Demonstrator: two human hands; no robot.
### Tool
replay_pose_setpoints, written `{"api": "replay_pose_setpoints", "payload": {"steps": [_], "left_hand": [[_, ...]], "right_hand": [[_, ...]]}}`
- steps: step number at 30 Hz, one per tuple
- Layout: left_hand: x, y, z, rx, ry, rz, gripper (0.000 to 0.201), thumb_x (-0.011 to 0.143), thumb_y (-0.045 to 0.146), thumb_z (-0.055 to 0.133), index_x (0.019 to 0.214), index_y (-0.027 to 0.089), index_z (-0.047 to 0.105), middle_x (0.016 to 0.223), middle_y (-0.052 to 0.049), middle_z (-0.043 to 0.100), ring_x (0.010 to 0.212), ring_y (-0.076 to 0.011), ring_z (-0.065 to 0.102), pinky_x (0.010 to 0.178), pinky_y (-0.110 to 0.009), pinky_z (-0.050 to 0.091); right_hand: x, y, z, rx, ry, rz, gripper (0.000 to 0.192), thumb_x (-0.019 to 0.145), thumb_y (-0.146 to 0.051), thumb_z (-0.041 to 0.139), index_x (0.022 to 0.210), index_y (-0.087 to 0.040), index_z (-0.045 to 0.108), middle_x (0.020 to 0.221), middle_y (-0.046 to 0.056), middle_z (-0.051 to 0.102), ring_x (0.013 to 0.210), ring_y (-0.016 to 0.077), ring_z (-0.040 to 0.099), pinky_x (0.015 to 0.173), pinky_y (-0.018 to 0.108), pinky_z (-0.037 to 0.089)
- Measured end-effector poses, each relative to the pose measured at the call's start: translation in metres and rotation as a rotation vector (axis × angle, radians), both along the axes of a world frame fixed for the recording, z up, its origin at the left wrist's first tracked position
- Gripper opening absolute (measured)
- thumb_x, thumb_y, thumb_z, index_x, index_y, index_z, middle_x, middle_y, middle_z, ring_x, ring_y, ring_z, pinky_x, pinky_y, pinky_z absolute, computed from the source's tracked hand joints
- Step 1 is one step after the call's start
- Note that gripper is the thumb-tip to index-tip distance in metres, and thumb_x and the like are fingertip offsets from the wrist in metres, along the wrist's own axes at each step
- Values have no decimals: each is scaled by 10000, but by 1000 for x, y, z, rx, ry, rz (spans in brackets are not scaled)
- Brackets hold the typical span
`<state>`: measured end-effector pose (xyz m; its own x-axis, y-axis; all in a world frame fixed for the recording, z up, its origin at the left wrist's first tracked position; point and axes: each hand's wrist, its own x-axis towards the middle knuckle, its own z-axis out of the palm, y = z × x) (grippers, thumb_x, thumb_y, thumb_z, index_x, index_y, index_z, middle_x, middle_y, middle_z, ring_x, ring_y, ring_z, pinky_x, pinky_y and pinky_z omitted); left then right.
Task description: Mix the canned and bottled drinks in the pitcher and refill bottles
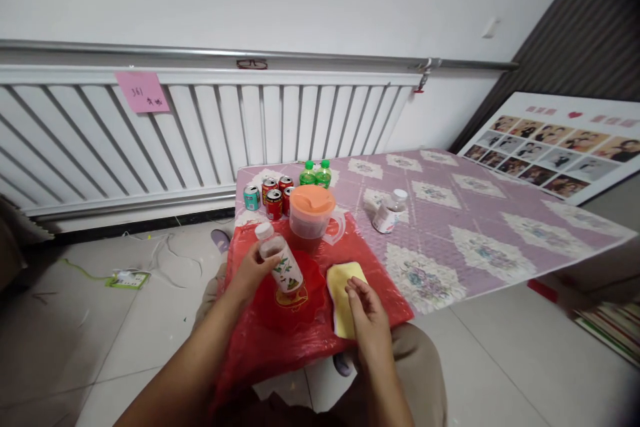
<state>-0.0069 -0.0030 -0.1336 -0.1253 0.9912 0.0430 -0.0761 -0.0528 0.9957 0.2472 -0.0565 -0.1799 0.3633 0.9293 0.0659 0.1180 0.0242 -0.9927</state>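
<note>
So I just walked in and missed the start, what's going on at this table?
A person sits at the table's near corner. Their left hand grips a white-capped bottle, tilted over a red bowl that sits on a red plastic sheet. Their right hand rests on a yellow cloth beside the bowl. Behind stand an orange-lidded pitcher, several cans and two green bottles; another small bottle lies on the patterned tablecloth.

Your forearms are bare up to the frame edge, no sleeves, watch or rings showing on your left hand [249, 273] or right hand [369, 315]. You wear khaki-beige trousers [423, 360].
</note>
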Motion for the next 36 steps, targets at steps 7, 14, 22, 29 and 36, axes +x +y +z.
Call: {"api": "replay_pose_setpoints", "payload": {"steps": [7,14,22,29,36], "left_hand": [[0,-4,14,-12,-113,-23,621,659,414,813,1193,164,617,1179,-94,714,1104,-284,667,959,-413,524],[11,-13,17,-10,9,5,560,655,354,804,1149,182,602,1110,-80,716,1038,-274,682,921,-418,542],[20,-17,4,-10,218,2,524,621,247,783,1117,225,614,1089,-71,711,1026,-316,674,924,-478,531],[22,-17,-15,0,269,-34,676,596,242,779,1234,189,561,1171,-92,685,1041,-290,664,945,-466,527],[22,-18,-20,24,227,-40,774,588,193,781,1313,228,513,1292,-103,634,1143,-310,634,1001,-494,512]], "right_hand": [[10,4,-1,51,-183,-49,459,856,-517,560,1176,-195,622,1239,162,682,1146,292,641,996,487,497],[9,15,5,-12,-854,41,419,854,-351,516,1222,-186,630,1235,173,663,1174,347,574,973,545,451],[2,17,9,-273,-1122,154,676,782,-383,709,1417,-255,515,1540,171,442,1432,420,322,1004,726,329],[11,20,-14,-271,-1130,129,548,831,-293,617,1377,-300,571,1534,138,461,1366,416,417,915,638,471],[37,25,-26,32,-746,28,485,847,-324,480,1260,-140,655,1309,184,648,1223,336,590,1059,537,446]]}}
